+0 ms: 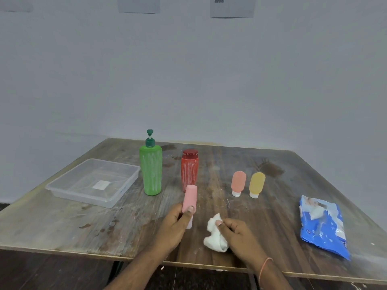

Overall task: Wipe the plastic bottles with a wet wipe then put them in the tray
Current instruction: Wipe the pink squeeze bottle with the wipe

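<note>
Holding things at the near table edge: left hand (173,225) curled round the lower end of a pink tube bottle (189,200), cap end down, tube tilted slightly; right hand (236,233) pinching a crumpled white wet wipe (215,233) between thumb and fingers, wipe just right of the tube and apart from it.

Beyond the left hand: green pump bottle (151,169) and red flip-cap bottle (189,170) upright, both streaked white. Further left of that hand: clear plastic tray (62,188), nothing in it yet. Beyond the right hand: salmon tube (238,183) and yellow tube (256,184) standing on their caps, side by side. Well to the right of the right hand: blue wet-wipe pack (323,226) on the wooden table (62,222).

Judged step: wiping the pink tube. Best done by wrapping the wipe round the body, stroking from top toward the cap while turning the tube in the left fingers, then shifting the grip so the covered lower part gets cleaned too. Likely risk: a wet, slick tube slipping from a loose hold.
</note>
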A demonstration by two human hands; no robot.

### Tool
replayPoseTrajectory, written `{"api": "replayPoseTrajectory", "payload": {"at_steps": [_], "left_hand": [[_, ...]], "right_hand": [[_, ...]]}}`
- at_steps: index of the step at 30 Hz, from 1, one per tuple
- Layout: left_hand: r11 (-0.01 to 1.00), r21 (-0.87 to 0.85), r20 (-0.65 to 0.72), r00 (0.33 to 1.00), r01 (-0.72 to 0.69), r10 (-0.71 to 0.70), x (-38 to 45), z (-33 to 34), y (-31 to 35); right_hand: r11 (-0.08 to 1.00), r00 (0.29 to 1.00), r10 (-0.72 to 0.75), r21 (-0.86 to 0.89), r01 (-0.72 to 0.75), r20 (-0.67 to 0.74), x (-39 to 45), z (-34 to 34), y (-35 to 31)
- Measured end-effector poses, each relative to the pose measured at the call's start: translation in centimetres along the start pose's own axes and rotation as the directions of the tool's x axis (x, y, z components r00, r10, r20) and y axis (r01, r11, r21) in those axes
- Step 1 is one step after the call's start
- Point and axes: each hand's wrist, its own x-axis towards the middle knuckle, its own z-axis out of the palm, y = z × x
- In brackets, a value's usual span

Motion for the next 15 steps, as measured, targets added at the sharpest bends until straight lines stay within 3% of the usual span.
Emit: {"api": "replayPoseTrajectory", "payload": {"at_steps": [4,8,15], "left_hand": [[0.995,0.052,-0.013,0.997,-0.080,0.081,2.3,1.8,1.6],[0.974,0.156,0.024,0.987,-0.162,0.160,6.8,4.1,2.2],[0.927,0.340,0.042,0.987,-0.159,0.154,12.9,6.7,2.3]], "right_hand": [[0.999,0.997,0.019,0.045,-0.016,-0.075,-0.8,-4.3,1.7],[0.976,0.994,0.051,0.218,-0.028,-0.102,-1.3,-5.4,2.4],[0.975,0.997,-0.002,0.220,0.020,-0.078,-1.1,-5.4,2.5]]}}
